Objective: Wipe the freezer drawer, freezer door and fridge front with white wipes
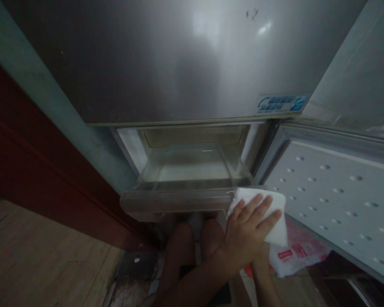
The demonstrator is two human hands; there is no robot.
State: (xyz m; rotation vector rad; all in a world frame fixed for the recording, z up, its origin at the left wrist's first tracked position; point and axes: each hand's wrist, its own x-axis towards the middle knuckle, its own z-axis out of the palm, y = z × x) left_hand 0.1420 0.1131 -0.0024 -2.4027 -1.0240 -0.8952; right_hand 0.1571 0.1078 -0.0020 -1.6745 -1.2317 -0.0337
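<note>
My left hand (248, 230) reaches across from the lower left and holds a folded white cloth (277, 234) against the right front corner of a clear plastic drawer (179, 201). Its fingers are spread over the cloth. The drawer is pulled partly out of the lower compartment of a grey fridge (141, 64), and its inside shows no contents. My right forearm comes up from below, under my left wrist. My right hand is hidden behind the left hand and the cloth.
At the right the lower fridge door (336, 192) stands swung open, with a pink and white plastic bag (301, 251) beneath it. A dark red wooden frame (51, 157) runs along the left. My knees (182, 238) are below the drawer.
</note>
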